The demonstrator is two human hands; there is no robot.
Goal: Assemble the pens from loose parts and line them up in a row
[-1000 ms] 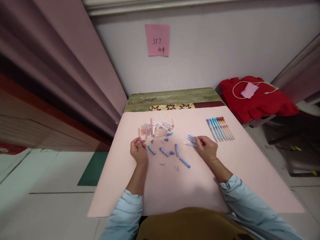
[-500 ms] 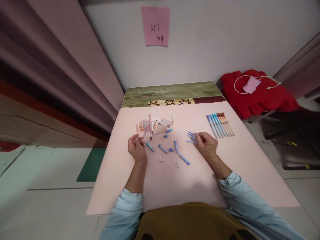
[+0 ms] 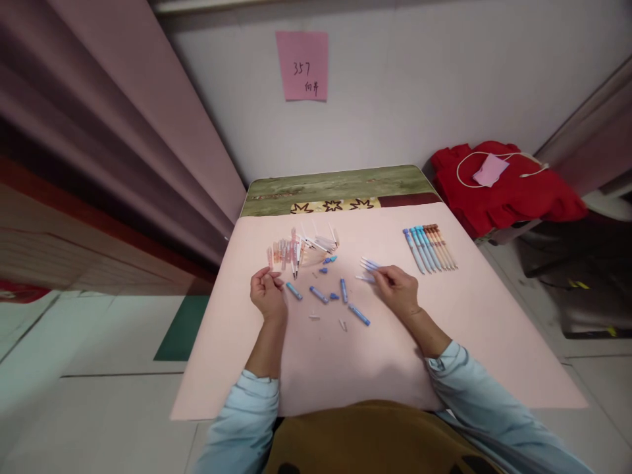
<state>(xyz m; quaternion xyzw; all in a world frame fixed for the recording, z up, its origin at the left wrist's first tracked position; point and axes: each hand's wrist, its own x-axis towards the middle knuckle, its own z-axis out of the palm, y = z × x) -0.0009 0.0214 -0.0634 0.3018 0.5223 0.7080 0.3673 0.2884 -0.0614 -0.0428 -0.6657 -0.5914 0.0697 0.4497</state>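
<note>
My left hand [image 3: 267, 293] rests at the left of the table, fingers loosely bent and apart, with nothing visible in them. Just beyond it lie clear pink pen parts [image 3: 283, 251] and thin white refills [image 3: 318, 243] with dark tips. My right hand [image 3: 399, 289] has its thumb and fingers pinched at the near ends of several pale blue pen barrels [image 3: 368, 263] with white tips; the fingers partly hide them. Between my hands lie short blue tubes [image 3: 318, 294], [image 3: 359, 314], a teal-ended tube [image 3: 294, 290], small blue caps [image 3: 334, 296] and small clear pieces [image 3: 343, 324].
A row of assembled blue and brown pens [image 3: 430, 249] lies at the right on the pink table cover [image 3: 345, 375]. Beyond the right edge is a red cloth [image 3: 523, 197] with a white cable. A pink note [image 3: 303, 66] hangs on the wall.
My right hand has slid a little to the left over the pale blue barrels. My left hand is nearly still. The view has tilted slightly upward and to the right.
</note>
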